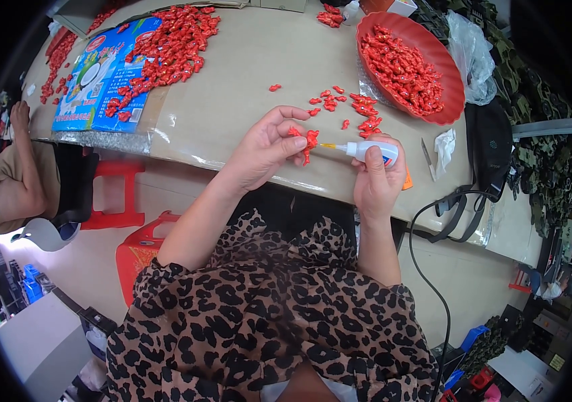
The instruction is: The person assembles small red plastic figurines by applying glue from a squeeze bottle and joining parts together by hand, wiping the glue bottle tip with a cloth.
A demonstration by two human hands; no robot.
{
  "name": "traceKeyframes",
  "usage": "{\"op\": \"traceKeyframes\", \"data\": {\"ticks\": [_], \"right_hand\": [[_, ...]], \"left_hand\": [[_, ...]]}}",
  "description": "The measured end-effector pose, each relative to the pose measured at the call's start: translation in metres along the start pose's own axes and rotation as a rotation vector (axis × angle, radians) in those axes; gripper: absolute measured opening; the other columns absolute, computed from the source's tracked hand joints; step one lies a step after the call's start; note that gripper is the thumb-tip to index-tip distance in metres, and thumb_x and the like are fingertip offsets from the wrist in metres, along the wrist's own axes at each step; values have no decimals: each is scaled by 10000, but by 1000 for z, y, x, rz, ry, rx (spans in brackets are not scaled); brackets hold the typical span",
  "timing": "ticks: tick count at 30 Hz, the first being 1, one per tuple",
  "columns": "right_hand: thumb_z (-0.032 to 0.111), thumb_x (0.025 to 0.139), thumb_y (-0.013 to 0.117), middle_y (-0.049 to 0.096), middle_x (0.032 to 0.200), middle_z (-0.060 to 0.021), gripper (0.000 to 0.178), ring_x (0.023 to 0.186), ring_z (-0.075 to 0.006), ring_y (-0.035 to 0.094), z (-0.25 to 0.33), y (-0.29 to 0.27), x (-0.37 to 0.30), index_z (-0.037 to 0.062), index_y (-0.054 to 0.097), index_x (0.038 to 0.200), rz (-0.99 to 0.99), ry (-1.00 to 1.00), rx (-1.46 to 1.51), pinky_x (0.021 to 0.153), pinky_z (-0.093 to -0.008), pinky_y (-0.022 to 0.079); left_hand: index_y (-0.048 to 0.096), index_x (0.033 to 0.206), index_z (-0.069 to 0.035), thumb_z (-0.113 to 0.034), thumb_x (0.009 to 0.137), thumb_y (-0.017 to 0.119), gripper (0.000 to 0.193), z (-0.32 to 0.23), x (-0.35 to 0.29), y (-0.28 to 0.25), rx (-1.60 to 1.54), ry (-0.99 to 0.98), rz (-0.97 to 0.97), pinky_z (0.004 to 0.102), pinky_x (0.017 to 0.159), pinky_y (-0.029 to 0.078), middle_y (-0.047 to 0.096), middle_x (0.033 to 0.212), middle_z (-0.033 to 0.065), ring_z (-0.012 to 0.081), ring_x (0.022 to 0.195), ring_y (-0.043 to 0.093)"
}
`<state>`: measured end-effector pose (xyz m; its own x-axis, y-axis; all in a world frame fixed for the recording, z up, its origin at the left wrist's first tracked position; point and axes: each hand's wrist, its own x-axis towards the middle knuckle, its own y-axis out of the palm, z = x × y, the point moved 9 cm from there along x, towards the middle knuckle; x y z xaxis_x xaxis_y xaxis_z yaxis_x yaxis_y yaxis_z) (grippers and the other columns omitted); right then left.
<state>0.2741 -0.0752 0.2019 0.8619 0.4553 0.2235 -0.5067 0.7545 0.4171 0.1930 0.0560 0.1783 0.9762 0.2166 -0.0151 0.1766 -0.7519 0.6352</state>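
Note:
My left hand (269, 149) pinches a small cluster of shiny red pieces (309, 142) between thumb and fingers, over the table's near edge. In my right hand (378, 179) is a white glue bottle (372, 153), lying sideways with its thin yellow nozzle pointing left. The nozzle tip is at or very close to the red cluster; whether it touches I cannot tell. Just beyond my hands, several loose red pieces (329, 102) lie on the table, with a short row of them (369, 124) to the right.
A red scalloped bowl (457, 107) full of red pieces stands at the far right. A knife (428, 159), white tissue (444, 151) and black bag (490, 151) lie nearby. More red pieces (179, 47) cover a blue printed sheet (91, 84) at left. Another person (21, 171) sits far left.

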Motion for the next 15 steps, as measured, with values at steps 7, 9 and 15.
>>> {"op": "traceKeyframes", "data": {"ticks": [7,9,15], "right_hand": [[121,809,521,494,812,-61,164,629,-103,462,1,1,1,8,455,907,-1,-9,-28,545,-212,367],[121,809,522,494,809,-60,165,629,-103,462,0,0,1,7,455,908,-4,-3,-24,545,-211,368],[114,784,562,500,799,-45,203,660,-94,499,-1,-1,0,13,452,922,5,7,19,553,-208,429]], "left_hand": [[385,1087,-20,-59,767,560,367,1,0,0,13,-11,-3,233,592,417,547,806,44,103,671,512],[386,1087,-21,-61,767,561,368,1,0,-1,13,-15,-6,234,592,417,547,806,44,102,671,512],[386,1085,-22,-65,767,562,366,1,-1,0,7,-16,-6,236,591,418,547,807,49,108,667,513]]}}
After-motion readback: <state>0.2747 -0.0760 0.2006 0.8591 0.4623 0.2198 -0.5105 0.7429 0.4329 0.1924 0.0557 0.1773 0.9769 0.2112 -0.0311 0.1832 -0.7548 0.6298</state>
